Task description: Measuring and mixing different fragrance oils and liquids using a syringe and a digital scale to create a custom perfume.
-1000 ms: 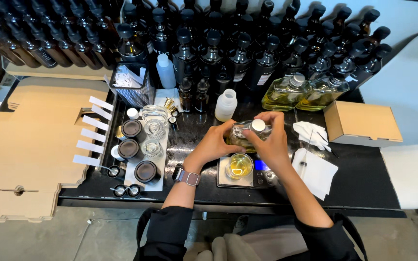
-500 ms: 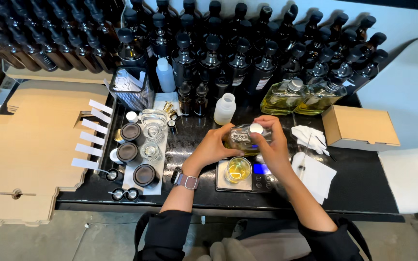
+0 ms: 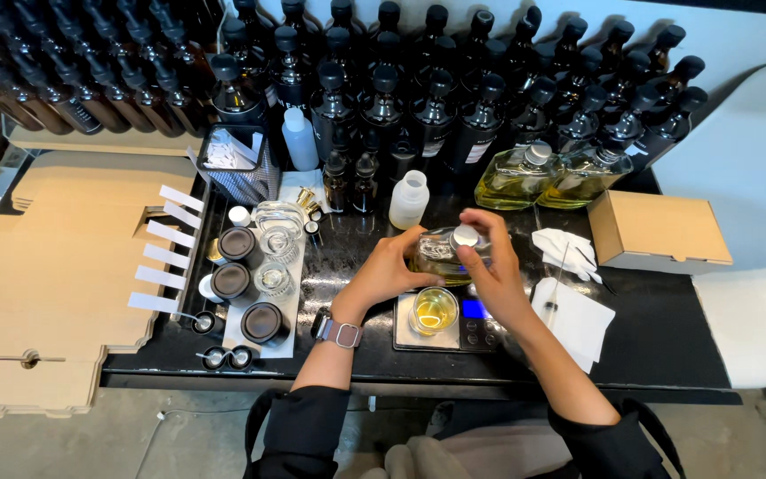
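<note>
My left hand (image 3: 385, 270) grips the body of a clear glass bottle (image 3: 436, 253) of yellow liquid, held tilted above a small digital scale (image 3: 465, 326). My right hand (image 3: 492, 270) is closed around the bottle's neck, with its fingers on the silver cap (image 3: 465, 235). Just below the bottle, a small glass beaker (image 3: 435, 310) with yellow liquid stands on the scale. A watch sits on my left wrist.
Rows of dark bottles (image 3: 418, 98) fill the back of the black table (image 3: 649, 337). Two clear bottles of yellow liquid (image 3: 543, 176), a white plastic bottle (image 3: 409, 199), a cardboard box (image 3: 656, 232), white tissues (image 3: 574, 315), glass jars with black lids (image 3: 241, 284) and flat cardboard (image 3: 46, 266) surround the scale.
Both hands have kept hold of the bottle over the scale. The bottle has shifted slightly and my right fingers have turned on the cap.
</note>
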